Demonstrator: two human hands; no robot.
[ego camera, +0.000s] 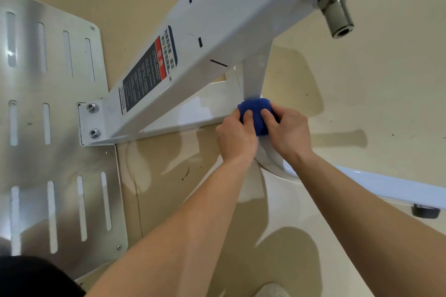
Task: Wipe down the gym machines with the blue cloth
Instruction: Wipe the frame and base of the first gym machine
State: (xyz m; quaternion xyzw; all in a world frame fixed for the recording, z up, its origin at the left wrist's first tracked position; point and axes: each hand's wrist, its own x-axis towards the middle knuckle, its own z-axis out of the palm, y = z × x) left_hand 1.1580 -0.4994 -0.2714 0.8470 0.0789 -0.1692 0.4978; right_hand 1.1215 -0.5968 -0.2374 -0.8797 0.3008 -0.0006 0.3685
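Bare forearms (193,212) lead to my left hand (237,138) and right hand (287,132), fingers curled, both gripping the fuzzy blue cloth (255,109) bunched round the smooth white tubular post (253,75). Left of the post lies a slotted brushed-steel plate (65,116).

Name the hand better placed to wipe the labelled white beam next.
Probably left: the left hand grips the blue cloth on the side nearest the labelled beam; the right hand grips its far side.
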